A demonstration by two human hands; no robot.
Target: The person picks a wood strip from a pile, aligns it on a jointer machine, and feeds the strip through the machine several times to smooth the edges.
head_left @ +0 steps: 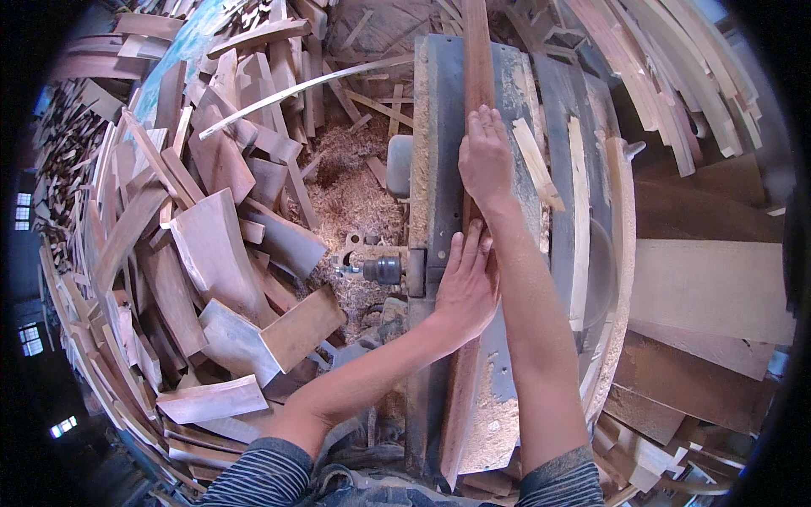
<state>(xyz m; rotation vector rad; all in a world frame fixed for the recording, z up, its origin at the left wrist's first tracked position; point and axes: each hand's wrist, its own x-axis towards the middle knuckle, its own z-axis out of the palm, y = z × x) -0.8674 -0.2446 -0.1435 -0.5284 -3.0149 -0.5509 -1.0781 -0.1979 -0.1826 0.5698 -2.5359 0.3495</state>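
Observation:
A long, narrow reddish-brown wooden board [478, 68] lies lengthwise along the grey metal table [445, 110] of a woodworking machine. Over its middle, my right hand [487, 159] is closed, with the fingers together and bent across the wood. Nearer to me, my left hand [467, 286] presses on the same board, its fingers stretched out and slightly apart. My right forearm hides part of the board and table. Pale wood strips [579, 228] rest to the right of my hands, and sawdust [494, 422] coats the near end of the table.
Wooden offcuts [221, 245] are heaped on the left, beside a pile of shavings [355, 182]. A dark cylindrical machine part [384, 270] juts from the table's left side. Long curved slats [667, 84] are stacked at the far right, with wide boards [710, 287] nearer.

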